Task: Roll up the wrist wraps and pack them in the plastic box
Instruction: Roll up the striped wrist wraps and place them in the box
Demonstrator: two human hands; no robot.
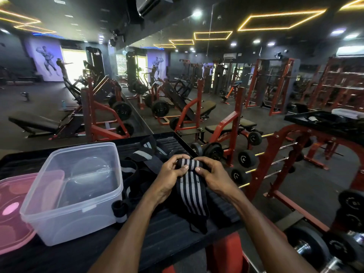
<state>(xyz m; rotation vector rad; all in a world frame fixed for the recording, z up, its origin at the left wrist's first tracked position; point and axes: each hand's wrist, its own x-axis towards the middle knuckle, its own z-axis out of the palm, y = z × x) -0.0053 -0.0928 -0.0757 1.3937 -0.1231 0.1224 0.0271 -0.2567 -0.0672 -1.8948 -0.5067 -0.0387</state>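
Fingers (185, 168) of both hands pinching striped wrap (190, 186), roll barely started | plastic box (78, 190) looks empty, I think | other wraps (137, 160) still loose

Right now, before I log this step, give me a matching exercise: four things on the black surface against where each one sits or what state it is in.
Things:
1. striped wrap
2. plastic box
3. pink lid
4. rolled wrap

States or places:
A. against the box's right wall
B. open, no wraps inside
C. left of the box
D. gripped by left hand and right hand

Pairs: 1-D, 2-B, 3-C, 4-A
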